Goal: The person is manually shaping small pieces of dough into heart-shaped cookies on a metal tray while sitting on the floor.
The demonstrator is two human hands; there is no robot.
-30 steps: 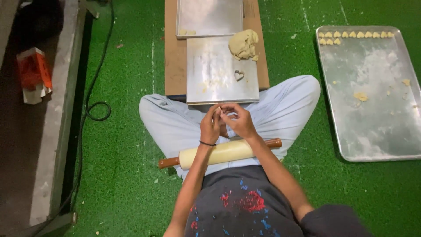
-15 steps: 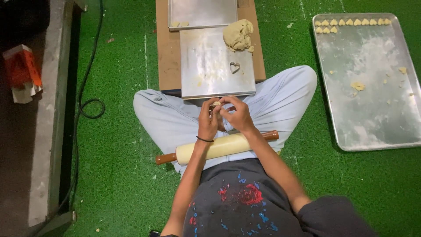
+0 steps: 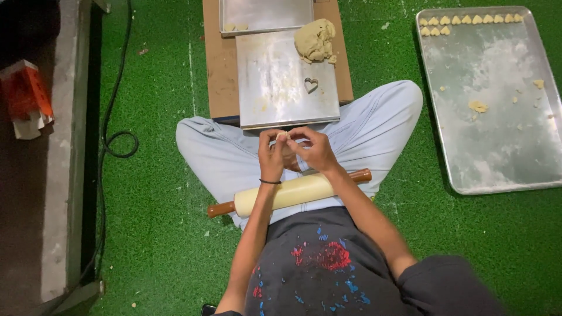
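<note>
I sit cross-legged on green turf. My left hand (image 3: 271,155) and my right hand (image 3: 313,148) meet above my lap, fingertips pinched together on a small piece of pale dough (image 3: 283,136). A rolling pin (image 3: 290,193) with brown handles lies across my thighs under my forearms. In front of my knees is a metal sheet (image 3: 287,88) on a brown board, carrying a heart-shaped cutter (image 3: 311,85) and a lump of dough (image 3: 315,40) at its far right corner.
A large baking tray (image 3: 497,111) lies at the right with a row of small dough pieces (image 3: 465,22) along its far edge and crumbs. A second metal tray (image 3: 266,14) sits beyond the sheet. A black cable (image 3: 114,137) and an orange carton (image 3: 26,96) are at the left.
My hands stay together at the same spot, working the small dough piece between the fingers. The view has shifted slightly; nothing else has moved.
</note>
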